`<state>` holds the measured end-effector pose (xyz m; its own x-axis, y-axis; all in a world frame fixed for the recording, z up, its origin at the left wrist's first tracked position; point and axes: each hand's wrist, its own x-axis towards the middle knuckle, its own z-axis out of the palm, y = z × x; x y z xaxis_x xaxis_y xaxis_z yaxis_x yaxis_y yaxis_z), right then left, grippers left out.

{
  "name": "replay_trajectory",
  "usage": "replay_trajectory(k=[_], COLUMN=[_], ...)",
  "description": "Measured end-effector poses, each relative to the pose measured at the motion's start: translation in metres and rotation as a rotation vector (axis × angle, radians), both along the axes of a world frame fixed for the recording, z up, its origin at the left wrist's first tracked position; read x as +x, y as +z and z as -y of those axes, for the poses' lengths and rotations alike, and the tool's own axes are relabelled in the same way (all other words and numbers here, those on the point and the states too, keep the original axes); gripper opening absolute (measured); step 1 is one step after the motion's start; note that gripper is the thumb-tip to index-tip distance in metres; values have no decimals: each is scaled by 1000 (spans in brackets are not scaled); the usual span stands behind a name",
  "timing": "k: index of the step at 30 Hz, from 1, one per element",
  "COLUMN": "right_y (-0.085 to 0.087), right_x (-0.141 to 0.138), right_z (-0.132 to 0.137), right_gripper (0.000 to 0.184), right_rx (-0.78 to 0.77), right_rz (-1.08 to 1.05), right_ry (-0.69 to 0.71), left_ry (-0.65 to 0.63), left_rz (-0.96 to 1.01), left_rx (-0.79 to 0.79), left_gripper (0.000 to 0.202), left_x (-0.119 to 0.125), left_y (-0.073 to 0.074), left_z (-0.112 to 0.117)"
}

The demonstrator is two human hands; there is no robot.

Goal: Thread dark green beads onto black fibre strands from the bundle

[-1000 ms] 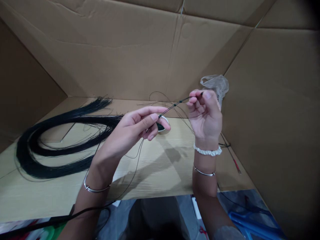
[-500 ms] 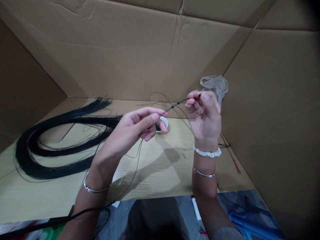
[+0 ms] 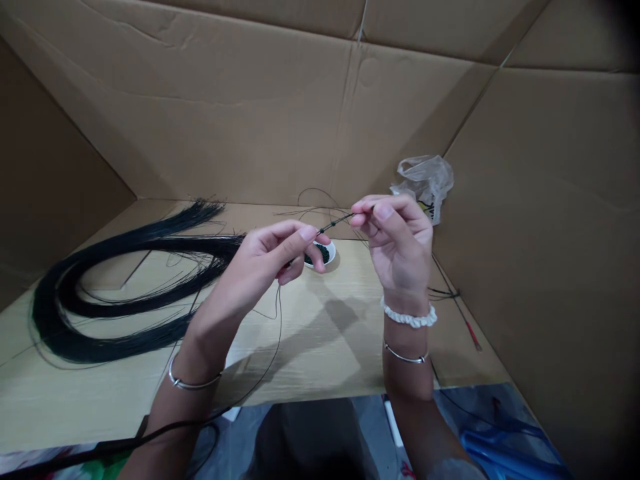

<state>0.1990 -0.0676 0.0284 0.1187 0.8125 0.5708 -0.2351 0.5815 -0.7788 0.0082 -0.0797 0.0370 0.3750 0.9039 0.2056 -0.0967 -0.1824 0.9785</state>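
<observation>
A thin black cord with small dark beads on it is stretched between both hands above the wooden table. My left hand pinches the cord's lower part between thumb and forefinger; the cord's tail hangs down from it toward the table edge. My right hand pinches the cord's upper end, its fingers curled. Just behind my left fingers sits a small white dish holding dark green beads.
A large bundle of black cords curves across the table's left half. A crumpled clear plastic bag lies at the back right. Cardboard walls enclose the table on three sides. A red-tipped thin tool lies by the right wall.
My right hand has moved down and left, closer to my left hand, so the stretch of beaded cord between them is shorter. The view has tilted slightly.
</observation>
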Motion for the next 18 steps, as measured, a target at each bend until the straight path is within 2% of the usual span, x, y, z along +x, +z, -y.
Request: replay_trajectory(k=[13, 18], right_y=[0, -1], right_x=[-6, -2], right_z=[4, 1], right_gripper=[13, 15], right_rx=[7, 8], right_rz=[74, 135], right_ry=[67, 40], left_ry=[42, 77], left_rz=[-8, -40], left_rx=[30, 51], left_gripper=[22, 22], left_x=[1, 2], left_y=[-3, -1], left_z=[-4, -3])
